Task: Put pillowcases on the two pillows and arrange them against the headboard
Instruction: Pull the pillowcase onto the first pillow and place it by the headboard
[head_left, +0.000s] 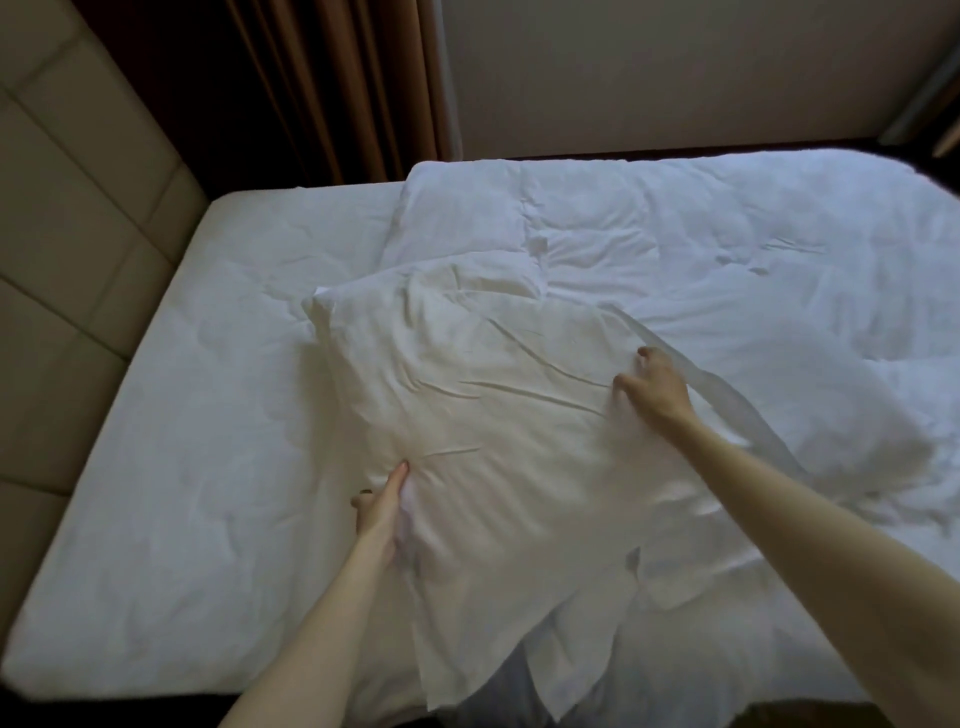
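Observation:
A white pillow inside a cream-white pillowcase (467, 374) lies in the middle of the bed, its far corner pointing up-left. My left hand (382, 501) grips the pillow's near-left side through the cloth. My right hand (652, 382) pinches the pillowcase at its right edge, where a loose strip of fabric trails down to the right. The open end of the pillowcase hangs slack toward me over the bed's near edge. The padded beige headboard (67, 249) runs along the left. I cannot pick out a second pillow.
A rumpled white duvet (727, 249) covers the right and far part of the bed. The bare white sheet (208, 415) stretches between pillow and headboard. Brown curtains (332, 83) and a pale wall stand beyond the bed.

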